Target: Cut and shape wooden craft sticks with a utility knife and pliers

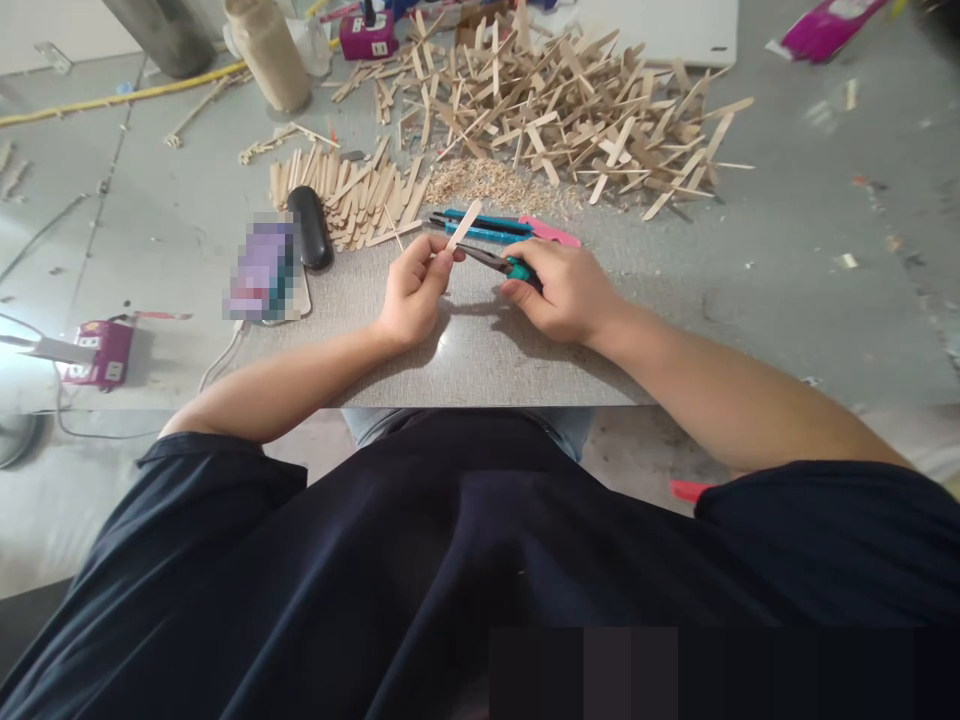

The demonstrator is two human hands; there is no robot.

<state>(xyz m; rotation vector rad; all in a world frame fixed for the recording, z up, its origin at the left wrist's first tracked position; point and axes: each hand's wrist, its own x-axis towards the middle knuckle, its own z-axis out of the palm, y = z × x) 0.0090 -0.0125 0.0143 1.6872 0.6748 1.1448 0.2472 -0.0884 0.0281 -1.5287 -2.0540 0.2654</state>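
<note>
Between the thumb and fingers of my left hand [416,290] a wooden craft stick [465,224] is pinched, its rounded end pointing up and away. My right hand [561,290] is closed around the green and black handles of a pair of pliers [519,268]. The pliers' dark jaws reach left, close to the lower end of the stick; whether they touch it I cannot tell. Just beyond my hands lie blue utility knives [487,226] with a pink part at the right end. A small heap of wood shavings [480,183] is behind them.
A large pile of craft sticks [585,110] fills the back middle, with flatter rows of sticks [356,195] to the left. A black case [310,228] and a blurred phone [261,268] lie left. A bottle [271,55] stands behind. Purple power blocks [111,352] sit around.
</note>
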